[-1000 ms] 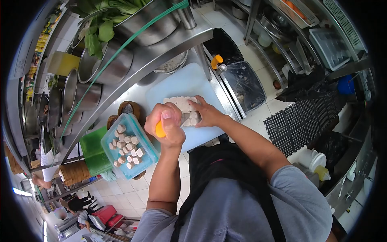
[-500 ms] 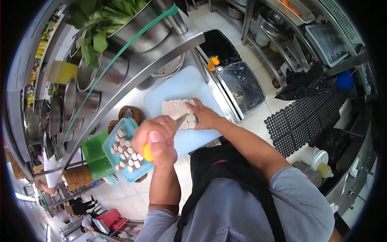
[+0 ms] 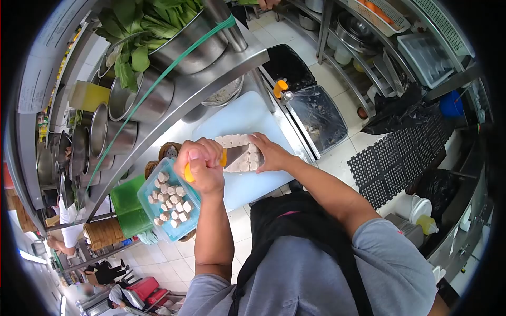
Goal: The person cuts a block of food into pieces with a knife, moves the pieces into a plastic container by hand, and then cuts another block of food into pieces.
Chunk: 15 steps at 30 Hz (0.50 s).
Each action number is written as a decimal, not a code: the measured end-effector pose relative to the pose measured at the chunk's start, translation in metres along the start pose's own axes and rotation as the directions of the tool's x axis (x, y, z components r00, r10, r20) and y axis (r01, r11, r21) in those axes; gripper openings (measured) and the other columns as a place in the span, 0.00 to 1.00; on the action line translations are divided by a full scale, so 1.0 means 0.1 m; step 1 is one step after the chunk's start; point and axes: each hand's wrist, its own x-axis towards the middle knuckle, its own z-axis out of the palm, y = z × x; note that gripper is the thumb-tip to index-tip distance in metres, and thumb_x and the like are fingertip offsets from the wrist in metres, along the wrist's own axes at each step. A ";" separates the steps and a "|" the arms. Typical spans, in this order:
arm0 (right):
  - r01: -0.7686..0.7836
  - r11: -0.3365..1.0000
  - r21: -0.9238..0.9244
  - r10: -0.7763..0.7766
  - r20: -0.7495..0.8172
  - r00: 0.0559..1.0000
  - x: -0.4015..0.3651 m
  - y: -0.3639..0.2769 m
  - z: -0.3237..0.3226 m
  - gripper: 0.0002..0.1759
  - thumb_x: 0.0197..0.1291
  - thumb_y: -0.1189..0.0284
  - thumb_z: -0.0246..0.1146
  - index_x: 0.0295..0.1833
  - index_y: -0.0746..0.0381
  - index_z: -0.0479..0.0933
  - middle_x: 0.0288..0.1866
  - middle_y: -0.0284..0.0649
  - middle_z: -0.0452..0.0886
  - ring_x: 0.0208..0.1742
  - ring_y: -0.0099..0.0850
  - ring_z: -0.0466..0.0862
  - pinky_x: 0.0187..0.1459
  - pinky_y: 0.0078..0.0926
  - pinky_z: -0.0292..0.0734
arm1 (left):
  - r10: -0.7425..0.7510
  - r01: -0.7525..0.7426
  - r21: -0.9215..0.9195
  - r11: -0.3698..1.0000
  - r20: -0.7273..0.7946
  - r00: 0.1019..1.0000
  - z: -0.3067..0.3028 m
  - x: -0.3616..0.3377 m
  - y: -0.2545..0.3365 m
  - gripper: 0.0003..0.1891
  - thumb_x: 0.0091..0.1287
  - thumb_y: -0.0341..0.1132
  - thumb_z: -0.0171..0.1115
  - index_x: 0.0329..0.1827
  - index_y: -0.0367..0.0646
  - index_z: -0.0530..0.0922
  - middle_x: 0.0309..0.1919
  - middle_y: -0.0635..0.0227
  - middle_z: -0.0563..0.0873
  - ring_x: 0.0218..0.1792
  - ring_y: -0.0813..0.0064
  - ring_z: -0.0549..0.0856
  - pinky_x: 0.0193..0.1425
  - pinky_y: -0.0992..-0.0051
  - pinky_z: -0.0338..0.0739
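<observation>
My left hand (image 3: 203, 166) is closed around the yellow handle of a knife (image 3: 237, 160). The wide blade lies against a pale, speckled food block (image 3: 232, 141), apparently in a cut. My right hand (image 3: 270, 152) grips the block's right end, thumb and fingers curved round several cut pieces (image 3: 253, 157). Under the block is a light blue cutting board (image 3: 253, 113). Beside my left wrist stands a clear blue-tinted plastic container (image 3: 182, 230) with several pale chunks (image 3: 173, 200) inside. The kind of food cannot be made out.
A steel shelf (image 3: 203, 89) overhangs the board's far left, carrying pots and a metal bowl of leafy greens (image 3: 158, 26). A green board (image 3: 129, 210) lies left of the container. Lined bins (image 3: 319, 113) stand beyond the counter's right edge. Far left, another person's arm (image 3: 66, 245) shows.
My left hand has lowered and levelled the knife, its blade now flatter across the block. My right hand still holds the right end. The view has shifted slightly.
</observation>
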 end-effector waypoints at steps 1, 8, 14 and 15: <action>-0.002 1.000 0.000 0.002 -0.002 1.000 0.00 0.00 0.00 0.75 0.38 0.64 0.89 0.89 0.57 0.48 0.90 0.56 0.49 0.81 0.57 0.70 0.79 0.45 0.72 | -0.001 0.001 -0.002 1.000 0.001 1.000 0.01 0.01 0.00 0.18 0.78 0.37 0.52 0.28 0.41 0.65 0.16 0.68 0.67 0.17 0.77 0.64 0.24 0.72 0.63; 0.013 1.000 -0.005 -0.013 -0.004 1.000 0.00 0.01 0.01 0.75 0.38 0.64 0.89 0.89 0.56 0.48 0.90 0.56 0.50 0.82 0.56 0.69 0.79 0.45 0.71 | 0.008 -0.008 -0.009 1.000 -0.011 1.000 -0.04 0.03 0.02 0.20 0.80 0.39 0.53 0.27 0.42 0.65 0.16 0.69 0.67 0.17 0.76 0.65 0.24 0.72 0.64; 0.011 1.000 0.004 -0.011 0.007 1.000 0.00 0.01 0.00 0.76 0.38 0.64 0.89 0.89 0.56 0.47 0.90 0.56 0.49 0.82 0.56 0.68 0.80 0.45 0.71 | -0.002 0.002 -0.005 1.000 -0.025 1.000 -0.04 0.04 0.00 0.19 0.79 0.37 0.53 0.27 0.41 0.65 0.15 0.69 0.67 0.17 0.76 0.65 0.24 0.73 0.65; 0.010 1.000 0.001 -0.010 0.011 1.000 0.01 0.01 0.00 0.76 0.38 0.64 0.89 0.89 0.56 0.47 0.90 0.56 0.48 0.82 0.56 0.68 0.80 0.44 0.71 | -0.009 0.008 -0.007 1.000 -0.033 0.999 -0.04 0.04 0.00 0.18 0.79 0.36 0.52 0.26 0.41 0.65 0.15 0.69 0.67 0.17 0.76 0.65 0.24 0.73 0.65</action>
